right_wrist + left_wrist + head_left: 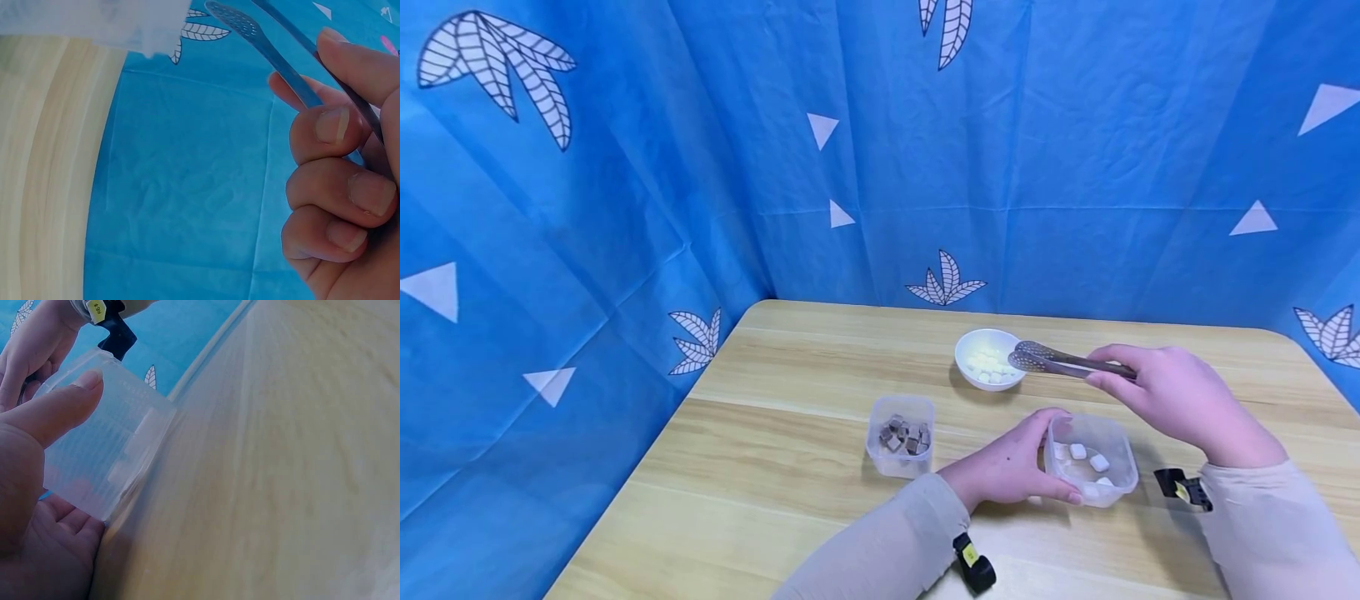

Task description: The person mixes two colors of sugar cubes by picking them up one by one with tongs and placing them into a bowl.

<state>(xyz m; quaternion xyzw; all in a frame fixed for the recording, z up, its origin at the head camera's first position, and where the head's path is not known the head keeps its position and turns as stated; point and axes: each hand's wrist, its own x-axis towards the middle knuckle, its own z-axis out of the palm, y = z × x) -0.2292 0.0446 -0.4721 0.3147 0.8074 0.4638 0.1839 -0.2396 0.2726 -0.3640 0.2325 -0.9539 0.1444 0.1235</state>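
Note:
My left hand point(1011, 462) holds a clear plastic container point(1096, 493) by its left side. In the left wrist view the thumb point(78, 400) lies along the wall of the container point(94, 456), with other fingers at its opposite end. Several white cubes point(1099, 462) lie inside it. Above and to the right, my right hand point(1180, 400) grips metal tongs point(1060, 360) with perforated tips. Those tips are slightly apart with nothing visible between them, overlapping the right rim of a white bowl point(964, 367) in the head view. Small white pieces point(988, 364) fill the bowl's bottom.
Left of my left hand stands a second clear container point(898, 468) with several greyish-brown cubes point(904, 435). Everything stands on a light wooden table point(760, 475). A blue patterned curtain point(910, 150) hangs along its back and left sides.

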